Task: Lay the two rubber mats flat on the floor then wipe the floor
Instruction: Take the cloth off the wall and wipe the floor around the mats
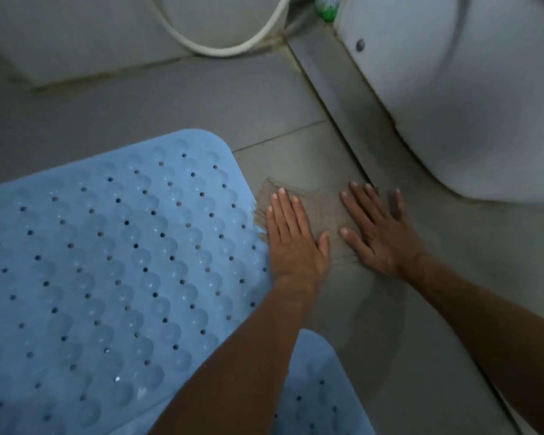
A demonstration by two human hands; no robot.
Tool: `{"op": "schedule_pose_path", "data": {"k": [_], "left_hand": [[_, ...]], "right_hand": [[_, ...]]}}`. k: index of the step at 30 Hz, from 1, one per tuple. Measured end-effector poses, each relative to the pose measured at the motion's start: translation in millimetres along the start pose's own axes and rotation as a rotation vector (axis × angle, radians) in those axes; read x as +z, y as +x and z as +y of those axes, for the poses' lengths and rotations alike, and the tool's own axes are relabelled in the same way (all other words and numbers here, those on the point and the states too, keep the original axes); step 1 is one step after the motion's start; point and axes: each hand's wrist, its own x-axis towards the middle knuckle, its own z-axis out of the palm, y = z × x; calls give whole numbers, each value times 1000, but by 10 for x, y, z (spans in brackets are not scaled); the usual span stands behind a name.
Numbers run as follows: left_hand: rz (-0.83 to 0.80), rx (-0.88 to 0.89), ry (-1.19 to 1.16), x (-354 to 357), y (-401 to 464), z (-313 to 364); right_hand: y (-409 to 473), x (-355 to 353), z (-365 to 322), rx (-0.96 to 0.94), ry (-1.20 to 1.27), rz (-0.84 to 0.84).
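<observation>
While the grey tiled floor (170,98) is carrying both blue rubber mats, the large mat (107,262) is lying flat, long axis running toward lower left; the second mat (321,387) is lying beside it. Left hand (296,243) and right hand (380,237), fingers spread flat, are pressing a frayed cloth (324,211) between mat and toilet base (453,105).

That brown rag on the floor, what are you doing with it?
A person is wiping the tiled floor. Both the left hand and the right hand press flat on the brown rag, fingers straight, beside the white toilet base. The big blue mat already lies flat, with a second blue mat nearer the person.
</observation>
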Motion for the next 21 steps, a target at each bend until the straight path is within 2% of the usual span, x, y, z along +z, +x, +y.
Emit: {"op": "schedule_pose_path", "data": {"k": [4,12,21], "left_hand": [[-74,49,-58,53,-372,97],[-348,-8,5,-47,-170,132],[-310,-3,91,18,-166,141]], "right_hand": [[-401,119,25,11,59,-27],[-396,115,43,-15,124,-4],[-383,191,86,-27,125,37]]}}
